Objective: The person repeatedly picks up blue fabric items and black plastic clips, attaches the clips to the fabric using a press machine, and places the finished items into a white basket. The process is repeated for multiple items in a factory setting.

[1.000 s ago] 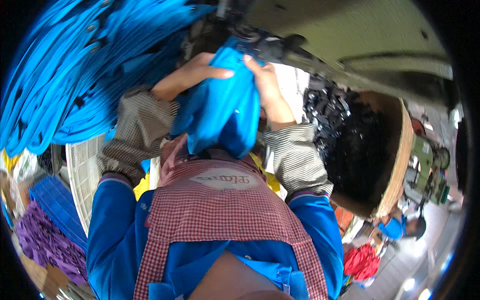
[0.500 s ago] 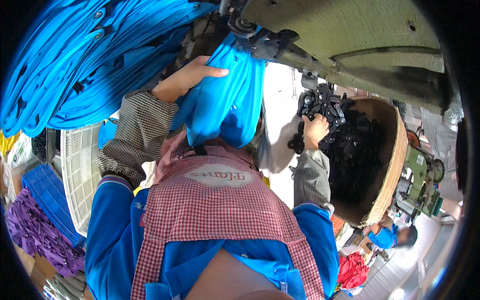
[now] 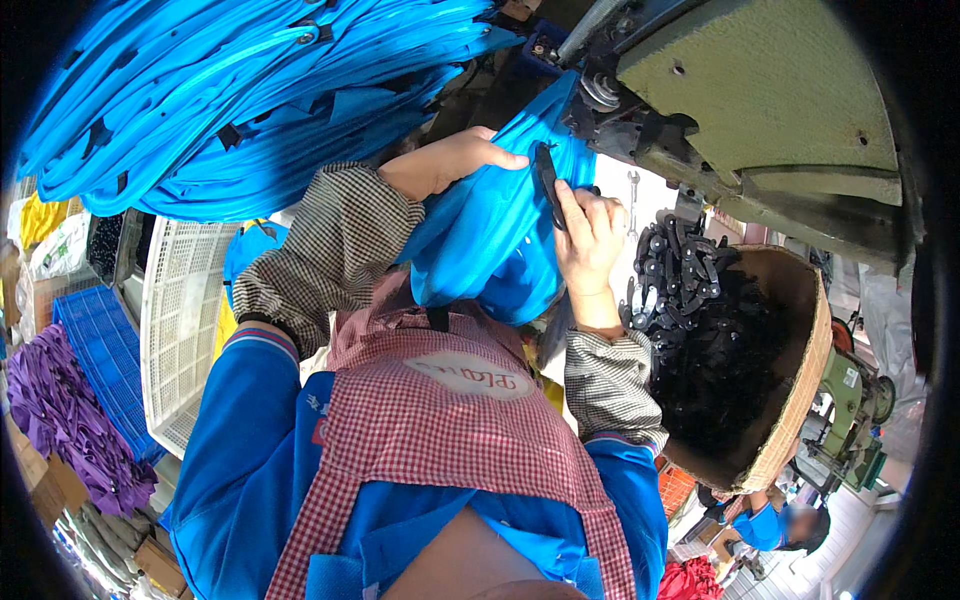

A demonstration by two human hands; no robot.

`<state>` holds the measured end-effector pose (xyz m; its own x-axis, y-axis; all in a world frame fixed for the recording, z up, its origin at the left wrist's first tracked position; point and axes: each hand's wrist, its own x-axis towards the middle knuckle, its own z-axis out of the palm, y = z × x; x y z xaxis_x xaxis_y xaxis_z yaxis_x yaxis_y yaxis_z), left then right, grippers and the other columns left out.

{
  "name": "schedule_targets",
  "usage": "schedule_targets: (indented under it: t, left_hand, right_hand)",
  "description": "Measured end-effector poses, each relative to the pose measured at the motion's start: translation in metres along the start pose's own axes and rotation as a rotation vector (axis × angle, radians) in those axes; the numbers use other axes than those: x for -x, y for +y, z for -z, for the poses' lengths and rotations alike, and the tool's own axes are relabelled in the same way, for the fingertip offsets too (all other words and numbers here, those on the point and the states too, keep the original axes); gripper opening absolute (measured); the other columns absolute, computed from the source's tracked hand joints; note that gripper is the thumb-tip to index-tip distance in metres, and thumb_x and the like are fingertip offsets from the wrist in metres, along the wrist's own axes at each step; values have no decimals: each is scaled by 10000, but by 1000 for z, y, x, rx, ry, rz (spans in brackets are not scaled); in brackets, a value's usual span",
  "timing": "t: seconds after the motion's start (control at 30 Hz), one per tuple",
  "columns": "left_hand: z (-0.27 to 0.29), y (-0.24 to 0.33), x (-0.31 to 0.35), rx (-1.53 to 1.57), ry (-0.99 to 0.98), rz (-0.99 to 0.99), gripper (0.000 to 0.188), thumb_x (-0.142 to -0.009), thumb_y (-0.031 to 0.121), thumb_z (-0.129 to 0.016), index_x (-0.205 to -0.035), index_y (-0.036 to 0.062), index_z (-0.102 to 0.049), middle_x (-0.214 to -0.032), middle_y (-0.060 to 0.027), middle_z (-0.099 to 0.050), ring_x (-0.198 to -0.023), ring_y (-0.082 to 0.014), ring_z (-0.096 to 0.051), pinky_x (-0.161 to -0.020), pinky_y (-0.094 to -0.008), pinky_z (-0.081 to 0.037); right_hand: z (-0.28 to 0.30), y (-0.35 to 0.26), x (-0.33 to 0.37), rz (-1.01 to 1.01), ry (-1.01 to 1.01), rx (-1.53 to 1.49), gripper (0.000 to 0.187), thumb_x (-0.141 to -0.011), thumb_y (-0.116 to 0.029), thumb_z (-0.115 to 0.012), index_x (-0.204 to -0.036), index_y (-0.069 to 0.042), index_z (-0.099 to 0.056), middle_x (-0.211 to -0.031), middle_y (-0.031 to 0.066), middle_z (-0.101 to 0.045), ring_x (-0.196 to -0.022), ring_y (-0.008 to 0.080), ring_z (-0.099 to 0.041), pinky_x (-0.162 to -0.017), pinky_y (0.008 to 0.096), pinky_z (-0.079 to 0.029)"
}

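Note:
A bright blue fabric piece (image 3: 480,225) hangs in folds in front of me, its upper end at the green machine. My left hand (image 3: 455,165) is closed on the fabric's upper left side, thumb lying along it. My right hand (image 3: 588,235) holds a long, narrow black piece (image 3: 549,185) upright against the fabric, pinched at its lower end. To the right is a heap of similar black pieces (image 3: 680,270), several with shiny round metal spots. They lie at the mouth of a cardboard box (image 3: 815,360) with more dark pieces inside.
The green machine (image 3: 770,110) fills the upper right. A big pile of blue fabric (image 3: 250,110) lies upper left, above a white plastic basket (image 3: 185,340). A wrench (image 3: 633,200) rests on the white surface. Purple fabric (image 3: 70,420) is far left; another person (image 3: 770,525) sits lower right.
My right hand has left the heap of black pieces and come left to the blue fabric with one piece in it. My left hand still grips the fabric; the view has shifted.

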<state>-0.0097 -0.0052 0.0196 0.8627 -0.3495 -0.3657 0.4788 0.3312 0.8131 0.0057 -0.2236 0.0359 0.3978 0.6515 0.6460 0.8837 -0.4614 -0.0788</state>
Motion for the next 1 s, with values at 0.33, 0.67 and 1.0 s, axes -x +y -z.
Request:
schedule_targets:
  t: [0.33, 0.67, 1.0]
  left_hand:
    - [6, 2, 5, 79, 13, -3, 348, -785, 200, -639, -1069, 6, -585, -958, -97, -643, -767, -174, -635, -729, -298, -513]
    - [13, -1, -4, 38, 15, -2, 341, -786, 202, -642, -1065, 14, -588, -946, -85, -642, -785, -165, -628, -740, -308, -508]
    - [-20, -15, 40, 254, 103, -42, 373, -823, 252, -608, -1111, 22, -549, -975, -66, -634, -842, -153, -615, -769, -294, -493]
  right_hand:
    - [18, -19, -6, -91, -242, 144, 536, -603, -90, -677, -1130, -128, -592, -964, 24, -539, -820, 236, -461, -771, 362, -392]
    - [3, -12, 51, -1002, 352, -745, 229, -924, -179, -462, -906, 25, -566, -664, 5, -520, -581, 48, -466, -500, 179, -336]
    - [17, -20, 5, -1345, 115, -1189, 262, -834, -269, -626, -707, -47, -566, -564, 54, -570, -431, 117, -534, -383, 211, -396]
